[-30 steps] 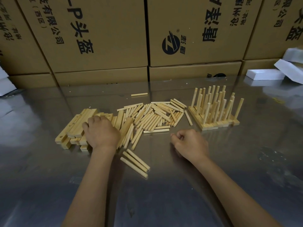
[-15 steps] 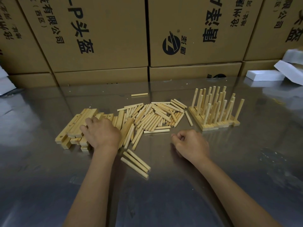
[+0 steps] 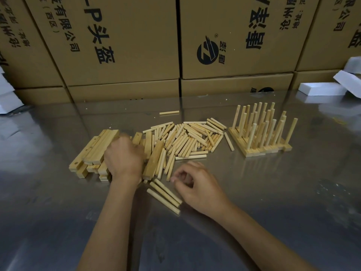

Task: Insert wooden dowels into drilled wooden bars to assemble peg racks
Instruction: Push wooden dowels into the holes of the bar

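Left hand point(image 3: 125, 161) blurred, fingers seemingly curled on square drilled wooden bars point(image 3: 95, 151), right hand point(image 3: 197, 185) loosely curled, empty, fingertips beside round pale dowels point(image 3: 165, 194), cardboard boxes point(image 3: 121, 42) printed "头盔"

Warehouse workbench: stacked cardboard cartons point(image 3: 125, 42)

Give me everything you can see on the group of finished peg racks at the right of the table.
The finished peg racks are pale, unfinished-looking wood: several flat bars laid side by side, their near ends forming a stepped row, each with round dowels standing up from it, leaning slightly. They rest on the shiny metal table, right of the loose dowel pile. One loose dowel lies just off their left edge; whether it touches is unclear. Neither hand touches them.
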### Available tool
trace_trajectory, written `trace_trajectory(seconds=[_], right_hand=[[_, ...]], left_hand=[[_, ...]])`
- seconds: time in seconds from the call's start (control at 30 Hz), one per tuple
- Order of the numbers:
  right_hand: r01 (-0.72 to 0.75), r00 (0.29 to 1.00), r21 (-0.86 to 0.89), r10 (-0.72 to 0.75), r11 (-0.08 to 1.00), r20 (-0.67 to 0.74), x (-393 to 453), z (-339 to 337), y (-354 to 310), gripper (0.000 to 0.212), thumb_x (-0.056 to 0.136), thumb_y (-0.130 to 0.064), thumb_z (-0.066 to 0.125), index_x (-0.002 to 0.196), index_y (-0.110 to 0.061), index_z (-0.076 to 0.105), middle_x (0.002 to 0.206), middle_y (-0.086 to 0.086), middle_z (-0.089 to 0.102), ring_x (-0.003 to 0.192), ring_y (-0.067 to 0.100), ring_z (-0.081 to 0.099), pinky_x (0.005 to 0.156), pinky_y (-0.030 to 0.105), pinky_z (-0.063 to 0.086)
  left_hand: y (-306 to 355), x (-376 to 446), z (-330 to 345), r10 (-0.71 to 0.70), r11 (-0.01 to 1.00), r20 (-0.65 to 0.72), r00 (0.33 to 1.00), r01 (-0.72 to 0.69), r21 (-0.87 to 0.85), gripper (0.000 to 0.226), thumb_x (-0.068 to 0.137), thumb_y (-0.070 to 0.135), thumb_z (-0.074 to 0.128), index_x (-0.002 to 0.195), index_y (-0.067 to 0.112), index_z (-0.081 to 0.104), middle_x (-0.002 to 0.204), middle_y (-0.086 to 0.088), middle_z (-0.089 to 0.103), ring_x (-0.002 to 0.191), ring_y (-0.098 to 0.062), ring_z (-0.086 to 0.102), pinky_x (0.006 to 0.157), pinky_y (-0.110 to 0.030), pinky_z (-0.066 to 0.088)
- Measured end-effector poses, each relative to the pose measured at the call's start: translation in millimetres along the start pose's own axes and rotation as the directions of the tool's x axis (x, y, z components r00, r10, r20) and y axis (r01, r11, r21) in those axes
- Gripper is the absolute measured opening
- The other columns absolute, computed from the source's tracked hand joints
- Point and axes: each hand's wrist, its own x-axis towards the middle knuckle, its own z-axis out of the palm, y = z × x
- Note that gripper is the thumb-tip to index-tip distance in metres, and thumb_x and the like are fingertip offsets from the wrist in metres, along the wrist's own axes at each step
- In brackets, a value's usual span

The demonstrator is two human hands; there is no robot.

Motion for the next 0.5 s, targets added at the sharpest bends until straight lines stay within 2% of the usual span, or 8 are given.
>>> trace_trajectory(seconds=[0.1,0.17,0.23,0.3,0.37,0.43,0.5], right_hand=[[-0.183,0.977,0.287,0.206,0.941,-0.054,4,-10,0,0.007,0.092,-0.023,0.065,0.087,-0.023,0.070,0.081,-0.009,0.065,0.075,0.002,0.055,0.069,0.022,0.047],[-0.301,0.930,0.496,0.365,0.814,-0.034,10,-18,-4,0.011,0.093,-0.030,0.066,0.092,-0.020,0.071,0.077,-0.005,0.066,0.067,0.000,0.056,0.063,0.016,0.046],[-0.373,0.874,0.641,0.485,0.671,0.001,14,-28,-6,0.021,0.092,-0.039,0.065,0.099,-0.020,0.072,0.077,-0.004,0.068,0.064,0.001,0.059,0.059,0.015,0.047],[-0.373,0.838,0.741,0.546,0.558,0.012,17,-38,-7,0.029,0.093,-0.041,0.063,0.104,-0.016,0.071,0.080,0.000,0.070,0.066,0.007,0.062,0.059,0.021,0.048],[-0.358,0.817,0.784,0.576,0.508,0.000,16,-46,-3,0.030,0.095,-0.036,0.062,0.107,-0.009,0.069,0.079,0.003,0.070,0.067,0.013,0.062,0.061,0.025,0.048],[-0.379,0.799,0.772,0.601,0.510,-0.005,16,-51,1,0.027,0.098,-0.026,0.059,0.109,-0.003,0.067,0.075,0.003,0.068,0.066,0.015,0.059,0.063,0.027,0.048],[-0.397,0.791,0.767,0.612,0.504,0.008,16,-54,4,0.024,0.101,-0.019,0.054,0.110,-0.001,0.066,0.078,0.008,0.067,0.071,0.020,0.057,0.067,0.031,0.047]], left_hand=[[8,-1,-8,0.033,0.961,-0.067,0.997,-0.050,-0.272,0.033,0.088,0.022,0.070,0.118,0.008,0.064,0.090,-0.003,0.068,0.079,-0.020,0.059,0.069,-0.033,0.039],[20,-4,-12,0.037,0.864,0.059,0.998,-0.002,-0.504,0.041,0.086,0.024,0.074,0.125,0.019,0.063,0.087,0.011,0.067,0.074,-0.006,0.062,0.067,-0.025,0.048],[35,-12,-11,0.142,0.720,0.279,0.950,0.094,-0.687,0.038,0.083,0.020,0.077,0.119,0.025,0.065,0.082,0.009,0.072,0.069,-0.002,0.068,0.057,-0.019,0.052],[48,-24,-7,0.311,0.654,0.431,0.847,0.138,-0.744,0.036,0.081,0.014,0.079,0.113,0.026,0.068,0.082,0.008,0.075,0.070,-0.002,0.071,0.055,-0.015,0.051],[57,-35,-2,0.440,0.651,0.481,0.758,0.100,-0.753,0.034,0.080,0.010,0.079,0.108,0.028,0.070,0.084,0.006,0.075,0.071,-0.006,0.070,0.059,-0.017,0.052],[62,-44,3,0.510,0.628,0.497,0.702,0.091,-0.773,0.034,0.080,0.010,0.080,0.107,0.027,0.070,0.085,0.004,0.071,0.071,-0.010,0.069,0.065,-0.019,0.055],[63,-45,4,0.521,0.602,0.519,0.677,0.139,-0.786,0.033,0.081,0.017,0.081,0.110,0.029,0.071,0.088,0.003,0.070,0.075,-0.012,0.071,0.072,-0.021,0.058]])
